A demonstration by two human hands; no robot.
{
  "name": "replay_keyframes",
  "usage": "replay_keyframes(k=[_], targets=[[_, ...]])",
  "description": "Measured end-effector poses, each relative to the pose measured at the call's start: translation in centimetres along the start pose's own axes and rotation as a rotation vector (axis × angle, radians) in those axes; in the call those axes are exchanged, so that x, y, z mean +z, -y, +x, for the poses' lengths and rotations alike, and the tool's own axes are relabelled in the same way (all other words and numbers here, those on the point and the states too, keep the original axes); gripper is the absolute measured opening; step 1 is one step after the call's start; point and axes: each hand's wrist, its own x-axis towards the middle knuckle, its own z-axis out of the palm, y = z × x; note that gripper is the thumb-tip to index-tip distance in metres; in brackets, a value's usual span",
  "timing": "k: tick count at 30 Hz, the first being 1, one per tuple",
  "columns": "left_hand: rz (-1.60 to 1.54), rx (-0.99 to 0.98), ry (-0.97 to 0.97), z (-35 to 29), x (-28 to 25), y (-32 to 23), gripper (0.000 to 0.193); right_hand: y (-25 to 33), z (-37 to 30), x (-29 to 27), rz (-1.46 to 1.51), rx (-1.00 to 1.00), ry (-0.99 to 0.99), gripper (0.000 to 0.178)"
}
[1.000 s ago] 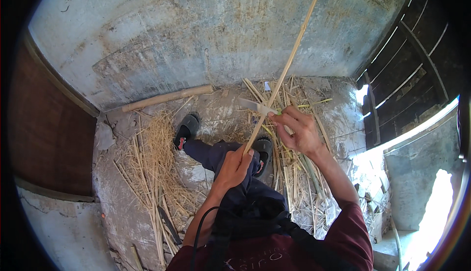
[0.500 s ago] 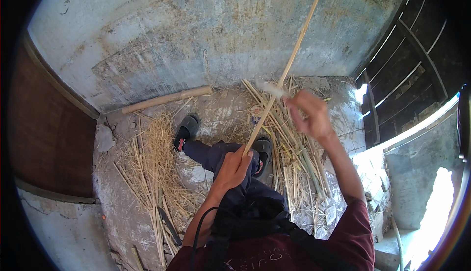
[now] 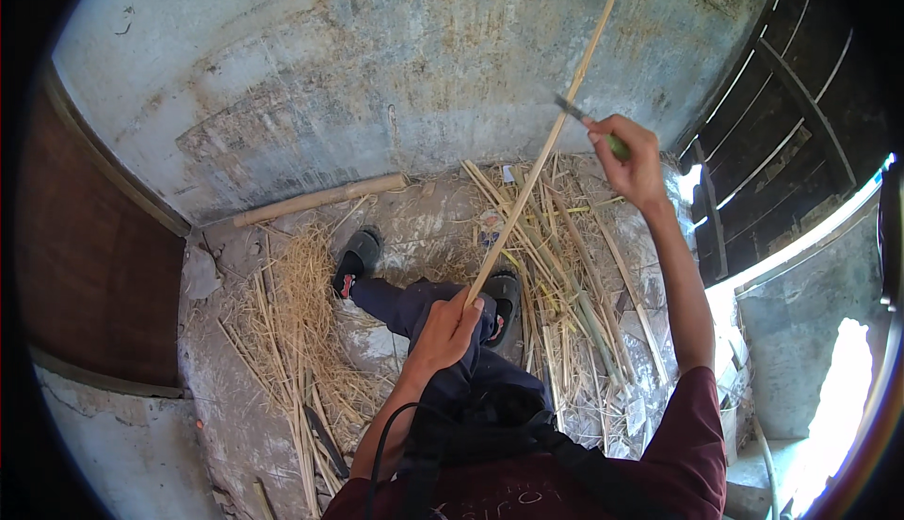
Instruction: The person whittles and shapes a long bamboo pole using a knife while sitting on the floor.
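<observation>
Left hand [image 3: 446,334] fingers closed round near end of long pale strip [image 3: 543,156] slanting up before wall [image 3: 282,78], right hand [image 3: 629,155] fingers curled on knife [image 3: 576,113], blade crossing strip; likely shaving, next stroke needs steady left hold

They wear a maroon shirt [image 3: 695,416], dark trousers [image 3: 388,301] and black shoes [image 3: 359,255].

Strip [image 3: 527,191] looked like bare wood, matt. Knife blade [image 3: 570,108] looked metal, finish too blurred to call. Wall [image 3: 311,78] was rough, patchy. Trousers [image 3: 381,300] were matt cloth. Shavings [image 3: 303,280] looked dry, fibrous.
</observation>
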Motion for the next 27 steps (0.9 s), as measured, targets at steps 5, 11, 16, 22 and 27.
replay_keyframes(k=[5, 11, 16, 22, 27], targets=[[-0.029, -0.056, 0.017, 0.1, -0.3, 0.1, 0.026, 0.8, -0.1, 0.0, 0.016, -0.022, 0.049, 0.014], [-0.237, -0.091, 0.015, 0.2, 0.2, 0.6, 0.023, 2.9, -5.2, 3.0, 0.055, -0.102, 0.107, 0.009], [-0.164, -0.063, 0.009, -0.2, 0.4, -0.2, 0.021, 7.0, -10.0, 5.8, 0.100, -0.064, 0.174, 0.021], [-0.108, -0.033, -0.049, 0.0, 0.6, 0.4, 0.022, 10.3, -15.1, 8.9, 0.101, -0.126, 0.198, 0.034], [-0.104, -0.024, -0.069, 0.1, 0.8, 0.2, 0.024, 10.0, -15.9, 9.6, 0.082, -0.167, 0.190, 0.037]])
